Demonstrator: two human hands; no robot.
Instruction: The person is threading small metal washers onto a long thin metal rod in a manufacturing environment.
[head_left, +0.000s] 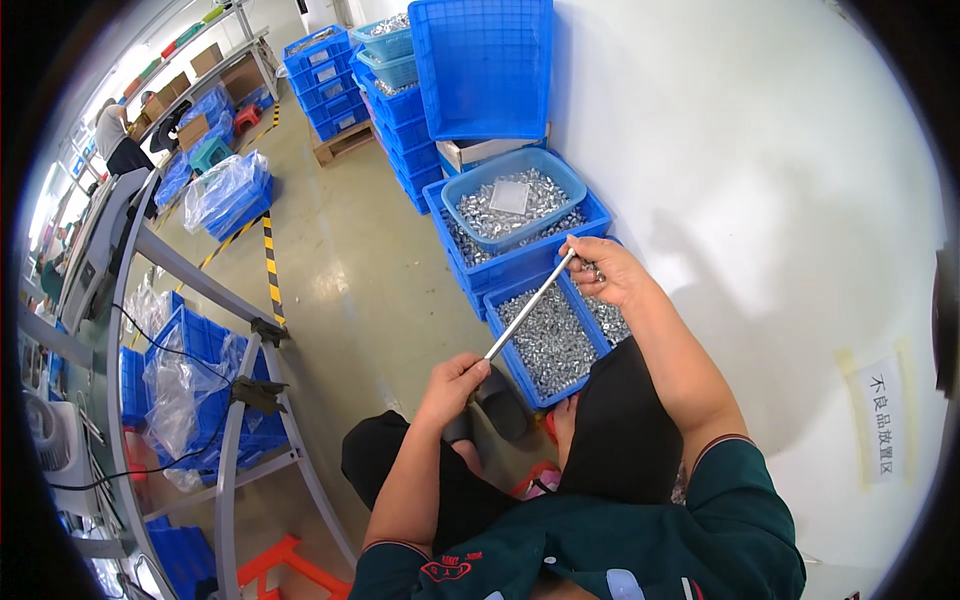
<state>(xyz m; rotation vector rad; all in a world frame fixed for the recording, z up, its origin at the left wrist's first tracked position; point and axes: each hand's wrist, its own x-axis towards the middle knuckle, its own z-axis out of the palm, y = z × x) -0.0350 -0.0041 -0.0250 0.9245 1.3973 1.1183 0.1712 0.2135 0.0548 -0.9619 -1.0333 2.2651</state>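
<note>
My left hand (452, 385) grips the near end of a long thin metal rod (530, 307), which slants up and to the right. My right hand (606, 270) is at the rod's far tip, fingers closed with a few small shiny metal parts against the palm. Both hands hover over a blue crate (502, 330) filled with small silver metal parts. My knees in dark trousers are just below the rod.
A light blue tub (520, 165) of similar parts sits on another blue crate behind. More blue crates (330, 70) are stacked further back. A white wall (760, 200) is on the right. A grey metal frame (230, 400) with bagged crates stands at left; a person stands far left.
</note>
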